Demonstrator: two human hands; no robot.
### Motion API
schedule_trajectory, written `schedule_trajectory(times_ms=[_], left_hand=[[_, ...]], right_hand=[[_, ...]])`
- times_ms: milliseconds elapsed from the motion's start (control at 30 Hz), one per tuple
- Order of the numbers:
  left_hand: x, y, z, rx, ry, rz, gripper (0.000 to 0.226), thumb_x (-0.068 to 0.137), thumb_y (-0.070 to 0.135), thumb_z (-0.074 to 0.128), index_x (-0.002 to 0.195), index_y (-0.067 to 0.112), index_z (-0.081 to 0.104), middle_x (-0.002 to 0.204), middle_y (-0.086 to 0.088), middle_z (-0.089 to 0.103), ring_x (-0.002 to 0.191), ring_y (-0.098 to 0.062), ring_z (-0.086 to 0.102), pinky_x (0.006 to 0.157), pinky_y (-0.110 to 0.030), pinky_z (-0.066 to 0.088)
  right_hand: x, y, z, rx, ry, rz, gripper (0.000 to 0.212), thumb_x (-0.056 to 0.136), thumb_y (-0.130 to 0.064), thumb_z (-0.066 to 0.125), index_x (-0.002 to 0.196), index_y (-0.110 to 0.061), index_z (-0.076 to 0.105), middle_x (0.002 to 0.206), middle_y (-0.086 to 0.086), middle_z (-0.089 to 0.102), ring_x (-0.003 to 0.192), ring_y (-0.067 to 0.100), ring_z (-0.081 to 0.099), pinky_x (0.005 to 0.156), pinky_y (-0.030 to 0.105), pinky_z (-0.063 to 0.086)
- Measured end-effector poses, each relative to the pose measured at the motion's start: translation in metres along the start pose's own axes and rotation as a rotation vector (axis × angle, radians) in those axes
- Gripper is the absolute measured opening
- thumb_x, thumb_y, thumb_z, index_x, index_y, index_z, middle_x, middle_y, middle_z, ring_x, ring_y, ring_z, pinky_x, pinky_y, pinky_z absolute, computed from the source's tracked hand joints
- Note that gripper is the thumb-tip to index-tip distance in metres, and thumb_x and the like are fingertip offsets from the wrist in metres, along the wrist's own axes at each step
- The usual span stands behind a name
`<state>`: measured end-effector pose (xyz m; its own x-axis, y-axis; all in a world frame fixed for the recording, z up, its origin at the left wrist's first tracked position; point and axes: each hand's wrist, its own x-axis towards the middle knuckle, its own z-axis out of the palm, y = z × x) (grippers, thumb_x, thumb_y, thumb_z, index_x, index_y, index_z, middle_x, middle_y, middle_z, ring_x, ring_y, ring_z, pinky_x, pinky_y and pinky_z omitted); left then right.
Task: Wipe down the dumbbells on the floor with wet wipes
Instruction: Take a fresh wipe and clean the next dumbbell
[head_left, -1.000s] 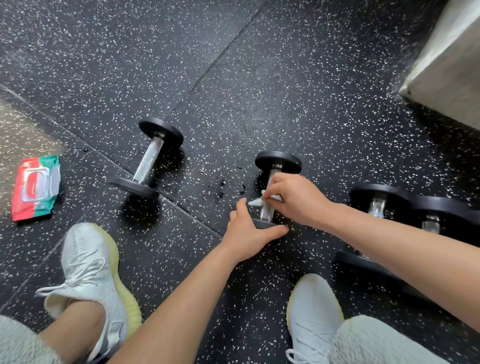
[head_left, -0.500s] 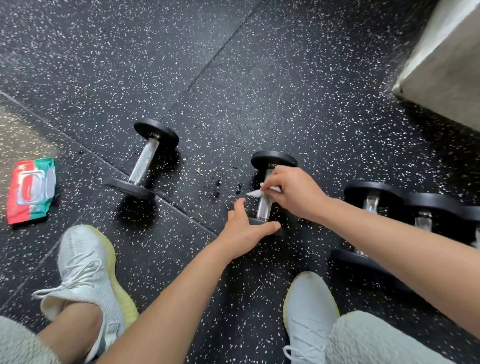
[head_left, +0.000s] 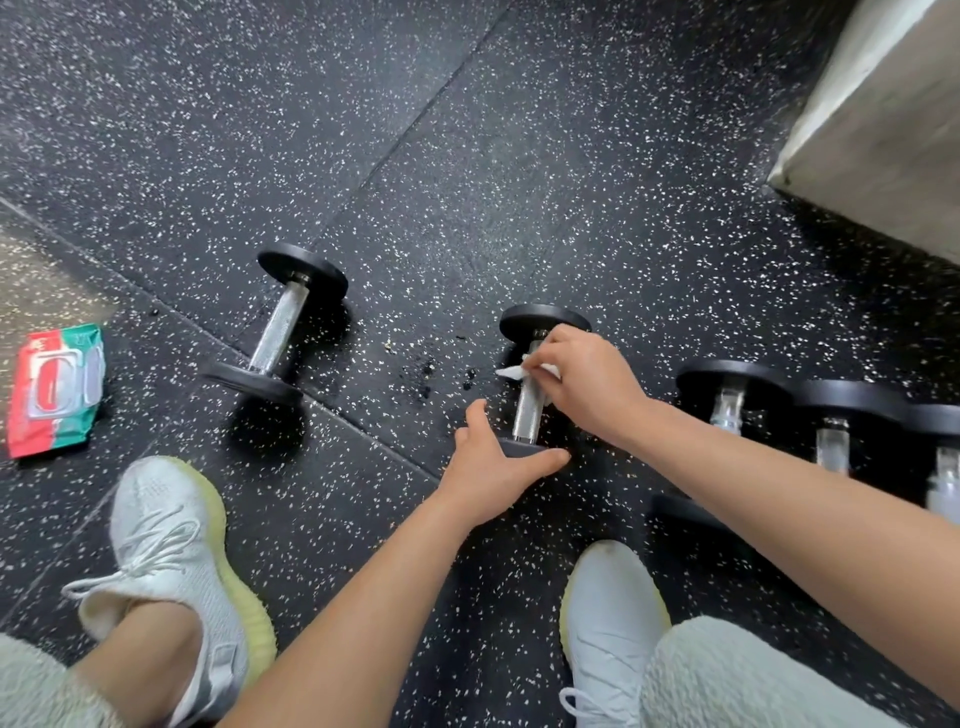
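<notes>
The right hand is pinching a white wet wipe against the upper part of the chrome handle of the middle dumbbell, which is lying on the speckled floor. The left hand is resting on this dumbbell's near plate, thumb lifted and forefinger stretched along the rim, spread wide and gripping nothing. Left of the middle dumbbell, another dumbbell is lying well apart, with the wipes pack farther left, while a row of dumbbells is sitting near its right.

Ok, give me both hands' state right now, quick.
Left hand: open, fingers braced against the near plate of the middle dumbbell.
Right hand: pinches the wet wipe against that dumbbell's handle.
</notes>
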<state>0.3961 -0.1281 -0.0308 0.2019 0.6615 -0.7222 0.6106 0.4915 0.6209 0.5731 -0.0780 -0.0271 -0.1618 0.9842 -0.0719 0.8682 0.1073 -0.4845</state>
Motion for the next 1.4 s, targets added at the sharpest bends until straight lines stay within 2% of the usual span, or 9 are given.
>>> schedule_trajectory(times_ms=[167, 267, 400, 500, 700, 867, 1067, 1233, 1400], left_hand=[[0.003, 0.004, -0.001, -0.016, -0.057, -0.015, 0.108, 0.084, 0.053, 0.075, 0.162, 0.035, 0.003, 0.153, -0.005, 0.026, 0.124, -0.021, 0.041, 0.103, -0.039, 0.036], [0.006, 0.004, 0.004, 0.004, -0.044, -0.043, 0.121, 0.068, 0.065, 0.075, 0.162, 0.036, 0.005, 0.156, -0.005, 0.025, 0.142, -0.026, 0.035, 0.116, -0.047, 0.035], [0.007, 0.008, 0.008, 0.011, -0.008, -0.066, 0.129, 0.059, 0.073, 0.079, 0.162, 0.036, 0.009, 0.16, -0.005, 0.027, 0.15, -0.028, 0.028, 0.12, -0.054, 0.032], [0.007, 0.009, 0.011, 0.045, 0.004, -0.072, 0.132, 0.062, 0.072, 0.083, 0.163, 0.033, 0.008, 0.164, -0.005, 0.025, 0.153, -0.029, 0.023, 0.121, -0.055, 0.031], [0.003, 0.013, 0.016, 0.085, 0.019, -0.056, 0.142, 0.051, 0.076, 0.081, 0.164, 0.029, 0.007, 0.159, -0.007, 0.029, 0.148, -0.03, 0.031, 0.119, -0.051, 0.035], [0.004, 0.01, 0.017, 0.063, -0.023, -0.037, 0.133, 0.065, 0.071, 0.086, 0.163, 0.032, 0.004, 0.156, -0.004, 0.028, 0.144, -0.025, 0.037, 0.117, -0.044, 0.038], [0.002, 0.012, 0.016, 0.046, -0.011, -0.058, 0.129, 0.071, 0.065, 0.086, 0.163, 0.032, 0.002, 0.163, -0.006, 0.024, 0.144, -0.026, 0.039, 0.111, -0.04, 0.038], [0.002, 0.013, 0.018, 0.033, -0.014, -0.067, 0.133, 0.069, 0.066, 0.087, 0.163, 0.029, 0.001, 0.161, -0.006, 0.028, 0.142, -0.026, 0.041, 0.11, -0.039, 0.04], [0.0, 0.009, 0.028, 0.067, 0.05, -0.021, 0.129, 0.072, 0.061, 0.086, 0.163, 0.029, 0.001, 0.155, -0.006, 0.028, 0.14, -0.028, 0.041, 0.111, -0.044, 0.043]], right_hand=[[-0.024, -0.009, 0.004, -0.001, -0.049, -0.079, 0.013, 0.093, -0.02, 0.069, 0.099, -0.021, 0.08, 0.096, -0.001, 0.065, 0.081, 0.025, 0.065, 0.067, 0.038, 0.053], [-0.03, -0.003, 0.001, -0.006, -0.138, -0.146, 0.012, 0.093, -0.022, 0.069, 0.1, -0.024, 0.079, 0.095, -0.004, 0.064, 0.081, 0.024, 0.064, 0.067, 0.038, 0.053], [-0.013, 0.005, 0.0, -0.032, -0.028, -0.087, 0.013, 0.093, -0.021, 0.069, 0.099, -0.021, 0.081, 0.094, -0.004, 0.065, 0.078, 0.023, 0.065, 0.064, 0.03, 0.044], [0.0, 0.009, 0.003, -0.095, 0.067, 0.005, 0.013, 0.092, -0.016, 0.066, 0.095, -0.016, 0.079, 0.094, 0.001, 0.065, 0.081, 0.026, 0.064, 0.064, 0.035, 0.051], [-0.025, -0.004, 0.015, -0.207, 0.021, 0.007, 0.008, 0.081, -0.007, 0.07, 0.089, -0.007, 0.07, 0.09, 0.006, 0.056, 0.079, 0.028, 0.054, 0.055, 0.032, 0.034], [-0.027, 0.014, 0.008, -0.187, -0.046, -0.108, 0.008, 0.084, -0.012, 0.073, 0.091, -0.015, 0.074, 0.088, 0.001, 0.055, 0.075, 0.027, 0.056, 0.054, 0.035, 0.044], [-0.001, 0.01, 0.011, -0.218, 0.066, 0.01, 0.002, 0.083, -0.004, 0.068, 0.084, -0.005, 0.068, 0.091, 0.009, 0.057, 0.078, 0.03, 0.055, 0.052, 0.037, 0.042], [-0.017, 0.012, 0.013, -0.081, 0.069, 0.043, 0.009, 0.088, -0.011, 0.068, 0.094, -0.014, 0.075, 0.095, 0.002, 0.06, 0.079, 0.027, 0.059, 0.061, 0.039, 0.053], [-0.047, 0.007, 0.002, 0.105, -0.179, 0.009, 0.016, 0.093, -0.019, 0.068, 0.097, -0.028, 0.08, 0.09, -0.016, 0.056, 0.085, 0.017, 0.062, 0.073, 0.035, 0.051]])
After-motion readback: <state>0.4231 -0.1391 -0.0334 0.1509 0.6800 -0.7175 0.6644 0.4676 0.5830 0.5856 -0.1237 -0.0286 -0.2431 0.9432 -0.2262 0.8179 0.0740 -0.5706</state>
